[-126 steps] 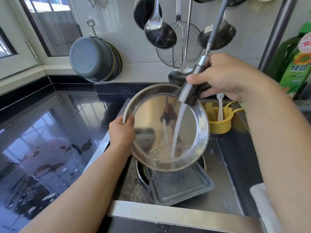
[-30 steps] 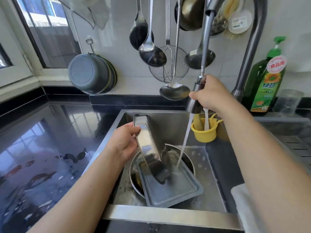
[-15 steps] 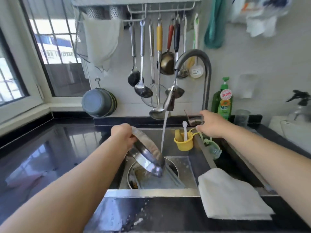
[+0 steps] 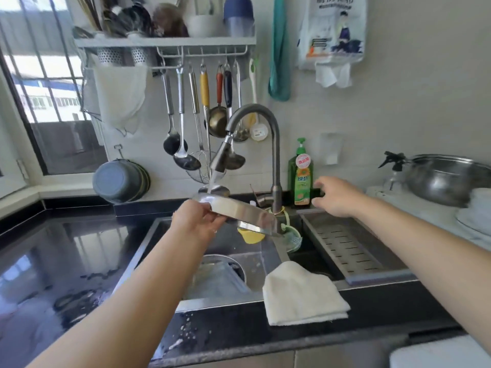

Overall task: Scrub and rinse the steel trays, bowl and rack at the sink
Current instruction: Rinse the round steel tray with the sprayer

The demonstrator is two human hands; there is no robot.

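My left hand grips the rim of a round steel tray, held almost level above the sink under the tap's spray head. A thin stream falls from the spray head onto the tray. My right hand hovers empty, fingers loosely spread, beside the green detergent bottle and right of the tap's base. Down in the sink lies a rectangular steel tray on top of a round steel bowl. A slotted steel rack sits over the right basin.
A folded white cloth hangs over the sink's front edge. A yellow cup and a green scrubber sit at the sink's back. Ladles hang on the wall. A large steel basin and white plates stand at right. The black counter is wet.
My head has risen, showing more of the wall. My left hand lifted the round tray higher and levelled it. My right hand moved right from the tap lever toward the detergent bottle.
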